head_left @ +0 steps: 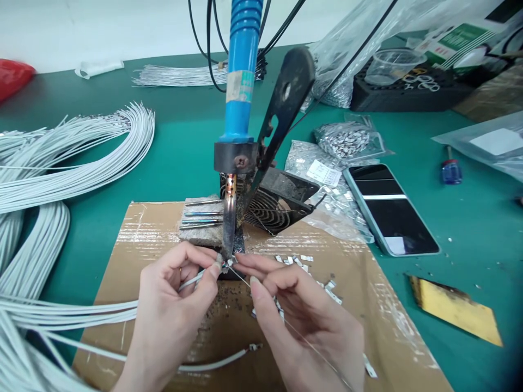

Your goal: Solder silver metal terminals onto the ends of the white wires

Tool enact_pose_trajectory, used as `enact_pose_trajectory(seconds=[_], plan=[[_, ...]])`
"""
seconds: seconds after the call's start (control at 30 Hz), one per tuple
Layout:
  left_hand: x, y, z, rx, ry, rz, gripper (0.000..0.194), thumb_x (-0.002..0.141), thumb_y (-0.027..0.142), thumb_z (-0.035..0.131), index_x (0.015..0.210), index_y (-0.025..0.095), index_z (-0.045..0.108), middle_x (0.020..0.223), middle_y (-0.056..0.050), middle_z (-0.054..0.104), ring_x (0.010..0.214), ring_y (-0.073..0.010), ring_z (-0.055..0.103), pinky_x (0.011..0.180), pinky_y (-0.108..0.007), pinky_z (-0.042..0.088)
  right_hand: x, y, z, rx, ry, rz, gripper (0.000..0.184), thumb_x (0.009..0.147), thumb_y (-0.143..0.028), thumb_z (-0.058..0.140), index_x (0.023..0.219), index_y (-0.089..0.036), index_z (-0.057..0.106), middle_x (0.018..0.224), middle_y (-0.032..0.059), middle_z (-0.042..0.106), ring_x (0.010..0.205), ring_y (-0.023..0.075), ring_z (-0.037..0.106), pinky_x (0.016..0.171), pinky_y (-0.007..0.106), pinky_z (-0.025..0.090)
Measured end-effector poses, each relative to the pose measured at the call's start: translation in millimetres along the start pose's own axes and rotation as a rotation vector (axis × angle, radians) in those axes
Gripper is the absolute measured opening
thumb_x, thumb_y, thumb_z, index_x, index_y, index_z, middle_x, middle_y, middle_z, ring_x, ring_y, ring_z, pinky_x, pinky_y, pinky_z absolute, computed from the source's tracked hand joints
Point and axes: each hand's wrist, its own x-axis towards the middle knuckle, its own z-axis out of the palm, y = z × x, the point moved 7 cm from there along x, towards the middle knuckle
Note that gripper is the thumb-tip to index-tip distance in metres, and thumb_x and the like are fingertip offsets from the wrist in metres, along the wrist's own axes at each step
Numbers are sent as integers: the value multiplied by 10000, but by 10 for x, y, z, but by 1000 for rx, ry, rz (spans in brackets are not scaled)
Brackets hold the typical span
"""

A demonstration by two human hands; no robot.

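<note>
My left hand [174, 307] pinches a white cable [192, 281] close to its stripped end, right under the tip of a blue-handled soldering iron [241, 71]. The iron is clamped upright in a black stand [281, 103], tip down. Between the thumb and fingers of my right hand [312, 321] runs a thin solder wire [312, 347], its end at the iron's tip. A small metal piece is at the cable end; fingers partly hide the joint. Below my hands lies another white cable [216, 363] with a metal tab on its end.
Small metal tabs [333, 295] lie scattered on the cardboard [122, 261]. Behind the iron are a fan [281, 204] and a pad with metal rods [202, 218]. Bundled white cables [102, 174] fill the left. At right are a phone [394, 209], bags of parts [345, 139] and a yellow sponge [457, 313].
</note>
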Motion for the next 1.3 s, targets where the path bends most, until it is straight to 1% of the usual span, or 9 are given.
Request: enact_pose_trajectory(seconds=[0.17,0.33,0.53,0.63,0.73,0.9,0.97,1.17,1.3], plan=[[7,-1,-1,-6,-17,18,157,815,94,776,707,204,747,804,39,783,578,-15,634,593,-36,491,2,-11,-7,-10,4,-10,226,937,-227,701,726,-266,630,1079,-8,828,1065,172,785,974,260,580],[0,-4,-3,-13,-24,29,161,820,90,766,715,211,746,816,46,792,607,-17,661,614,-29,496,-7,-14,-6,3,18,1,221,929,-222,702,725,-268,632,1076,-33,830,1065,140,781,968,210,568],[5,-27,-14,-8,-18,30,156,818,106,772,701,204,741,807,41,793,600,-17,646,623,-32,497,-2,-19,17,23,22,-11,217,930,-215,694,729,-270,636,1074,-49,827,1041,117,785,939,169,568],[16,-25,-17,-9,-9,38,150,815,112,777,702,205,746,815,41,794,581,-9,627,599,-25,483,4,-28,19,17,17,-30,222,935,-215,694,728,-270,632,1074,-54,828,1044,118,785,946,181,567],[24,-23,-12,-1,-6,40,136,812,119,782,712,205,749,824,34,800,599,-17,644,616,-32,497,4,-42,19,-2,11,-41,226,931,-212,699,724,-268,628,1061,-54,828,1037,121,786,943,191,567],[20,-39,-10,7,-8,34,143,811,129,785,695,201,743,807,31,792,614,-23,653,625,-34,497,-1,-38,17,-9,23,-29,223,926,-206,692,722,-268,628,1055,-63,831,1043,113,783,949,181,560],[14,-52,-9,4,-11,23,143,810,129,786,695,201,740,807,31,786,625,-26,659,640,-39,503,-2,-33,14,-16,31,-27,227,926,-214,694,715,-267,630,1053,-58,831,1036,115,784,942,181,562],[-4,-34,-11,1,-13,34,134,821,135,783,709,202,749,815,33,783,586,-15,633,611,-37,494,-1,-52,9,-23,31,-55,219,917,-209,705,718,-268,635,1034,-53,830,1017,117,784,931,182,566],[-11,-23,-19,-8,-14,33,144,820,120,780,711,211,751,820,41,788,600,-14,648,623,-30,496,-6,-48,6,-41,30,-47,221,919,-222,712,716,-267,639,1047,-36,832,1033,138,785,931,211,579]])
